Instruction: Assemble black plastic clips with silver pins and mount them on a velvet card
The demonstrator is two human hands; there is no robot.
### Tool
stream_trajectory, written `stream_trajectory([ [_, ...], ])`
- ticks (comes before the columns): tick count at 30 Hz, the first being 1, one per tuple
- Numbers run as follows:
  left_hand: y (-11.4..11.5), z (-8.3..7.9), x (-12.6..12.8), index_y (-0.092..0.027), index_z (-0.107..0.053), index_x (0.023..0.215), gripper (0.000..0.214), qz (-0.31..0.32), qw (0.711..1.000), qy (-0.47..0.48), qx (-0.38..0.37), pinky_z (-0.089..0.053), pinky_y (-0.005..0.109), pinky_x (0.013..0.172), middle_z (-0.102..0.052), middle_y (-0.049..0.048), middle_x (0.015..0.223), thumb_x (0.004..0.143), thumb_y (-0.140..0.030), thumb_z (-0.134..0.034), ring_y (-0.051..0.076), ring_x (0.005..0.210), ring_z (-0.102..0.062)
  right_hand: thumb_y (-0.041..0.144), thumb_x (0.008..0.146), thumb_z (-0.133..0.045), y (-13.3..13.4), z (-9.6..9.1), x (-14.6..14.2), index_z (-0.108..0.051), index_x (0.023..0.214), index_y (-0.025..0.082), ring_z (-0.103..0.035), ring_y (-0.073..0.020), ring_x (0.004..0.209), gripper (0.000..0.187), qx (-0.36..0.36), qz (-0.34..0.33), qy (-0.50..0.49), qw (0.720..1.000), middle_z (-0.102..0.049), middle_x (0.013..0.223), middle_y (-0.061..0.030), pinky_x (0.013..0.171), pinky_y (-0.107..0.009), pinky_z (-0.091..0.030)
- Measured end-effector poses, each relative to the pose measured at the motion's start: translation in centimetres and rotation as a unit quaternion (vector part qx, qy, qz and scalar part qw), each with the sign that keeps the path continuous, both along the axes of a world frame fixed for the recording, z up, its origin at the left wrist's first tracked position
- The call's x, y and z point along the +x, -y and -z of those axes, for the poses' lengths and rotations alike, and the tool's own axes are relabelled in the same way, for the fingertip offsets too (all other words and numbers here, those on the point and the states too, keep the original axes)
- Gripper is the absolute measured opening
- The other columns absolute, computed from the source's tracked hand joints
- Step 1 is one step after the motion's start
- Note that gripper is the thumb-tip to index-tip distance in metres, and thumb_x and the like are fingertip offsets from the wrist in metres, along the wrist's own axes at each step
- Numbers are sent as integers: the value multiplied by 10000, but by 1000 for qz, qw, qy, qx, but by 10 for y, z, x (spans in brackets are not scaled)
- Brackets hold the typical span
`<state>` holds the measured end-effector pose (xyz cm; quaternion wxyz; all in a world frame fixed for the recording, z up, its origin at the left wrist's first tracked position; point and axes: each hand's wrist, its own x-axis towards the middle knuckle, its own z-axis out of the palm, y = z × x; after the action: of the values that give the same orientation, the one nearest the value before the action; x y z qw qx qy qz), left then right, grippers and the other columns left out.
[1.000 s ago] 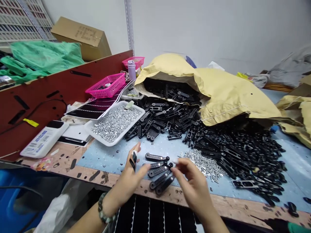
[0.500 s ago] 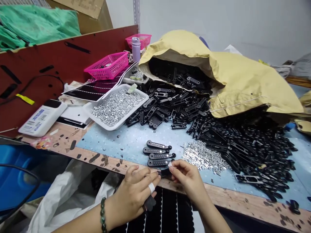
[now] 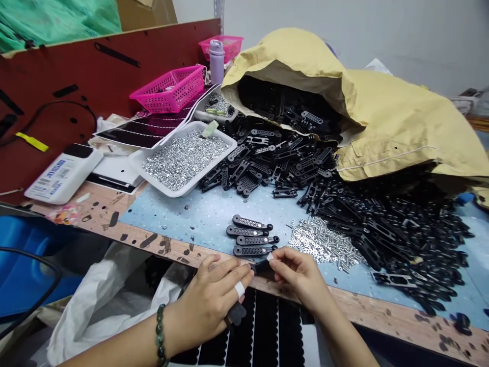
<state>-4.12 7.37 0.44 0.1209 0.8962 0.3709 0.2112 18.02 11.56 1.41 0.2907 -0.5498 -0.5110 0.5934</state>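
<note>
My left hand (image 3: 212, 306) and my right hand (image 3: 300, 278) meet above the wooden table edge, their fingertips pinching a black slotted link (image 3: 262, 266). A white band circles one left finger, and a dark piece (image 3: 236, 313) sits under that hand. Just beyond my fingers lie several matching links in a tidy row (image 3: 252, 236) on the blue mat (image 3: 183, 216). To the right spreads a large heap of black links (image 3: 389, 229), beside loose silver screws (image 3: 321, 242).
A white tray of tiny silver parts (image 3: 183, 160) and a pink basket (image 3: 170, 89) stand at the back left. A yellow paper sack (image 3: 382, 117) spills links. Below the table edge are a scalloped black sheet (image 3: 263, 331) and a white plastic bag (image 3: 103, 290).
My hands have come together on one link, and the fanned loose links now lie in a neat row. The whole view has shifted slightly upward and leftward.
</note>
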Motion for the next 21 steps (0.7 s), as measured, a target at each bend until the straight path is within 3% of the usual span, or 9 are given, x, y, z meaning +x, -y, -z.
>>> stream_trajectory([
  [8, -1, 0, -3, -155, -453, 1346, 474, 13, 1000, -11, -5, -168, 420, 1027, -573, 74, 1317, 882, -210, -532, 232, 1242, -441, 354, 781, -630, -1, 0, -1, -621, 760, 180, -528, -110, 482, 176, -4, 8, 4, 1000, -543, 552, 27, 474, -226, -452],
  [15, 0, -3, 2, -167, -459, 1341, 456, 0, 1000, -12, -21, -180, 428, 1026, -587, 80, 1290, 891, -210, -521, 234, 1213, -459, 319, 848, -561, 2, 3, -4, -623, 790, 190, -560, -118, 548, 155, 95, -19, 87, 991, -579, 728, -8, 509, -248, -456],
  [19, 0, -6, 9, -197, -448, 1349, 465, -12, 999, -6, -32, -187, 452, 1033, -589, 70, 1263, 893, -256, -522, 247, 1174, -470, 254, 845, -539, 5, 3, -2, -557, 808, 207, -540, -145, 589, 62, 187, -39, 237, 952, -576, 702, -9, 564, -287, -441],
  [21, -2, -13, 10, -201, -452, 1340, 504, -9, 998, 6, -58, -229, 475, 1022, -581, 76, 1251, 845, -231, -542, 269, 1151, -469, 297, 825, -589, 7, 2, 1, -506, 866, 210, -527, -165, 602, 127, 221, -22, 317, 922, -562, 727, -20, 538, -296, -422],
])
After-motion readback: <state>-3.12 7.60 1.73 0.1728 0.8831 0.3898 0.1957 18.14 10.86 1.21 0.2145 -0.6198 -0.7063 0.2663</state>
